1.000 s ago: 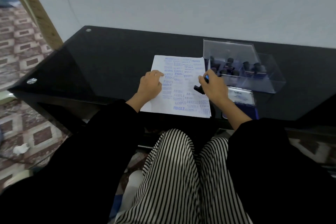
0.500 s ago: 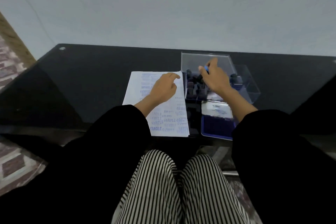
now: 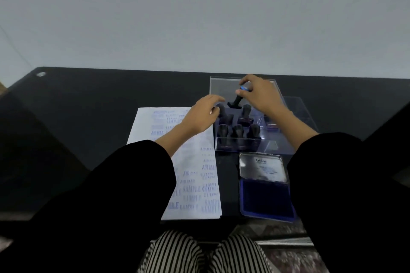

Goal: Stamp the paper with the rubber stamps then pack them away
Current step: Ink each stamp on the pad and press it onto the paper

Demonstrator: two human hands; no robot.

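Observation:
A white paper point(image 3: 195, 175) covered in blue stamp prints lies on the black glass table point(image 3: 111, 104). To its right stands a clear plastic box point(image 3: 295, 117) holding several dark rubber stamps point(image 3: 237, 131). My right hand point(image 3: 259, 93) pinches a black stamp point(image 3: 236, 101) by its blue-capped top, tilted, above the box's far left corner. My left hand point(image 3: 202, 115) reaches over the paper's top right corner, fingers curled at a stamp on the box's left side; whether it grips that stamp is unclear. An open blue ink pad point(image 3: 265, 197) lies in front of the box.
The box's clear lid point(image 3: 224, 86) stands up behind it. A pale wall rises behind the table. The ink pad's silver lid point(image 3: 263, 167) lies open toward the box. My striped trousers point(image 3: 199, 252) show below the table's near edge.
My right hand has carried the stamp from the paper to above the box. My left hand has slid from the paper's left part to the box's left edge. The view has swung right.

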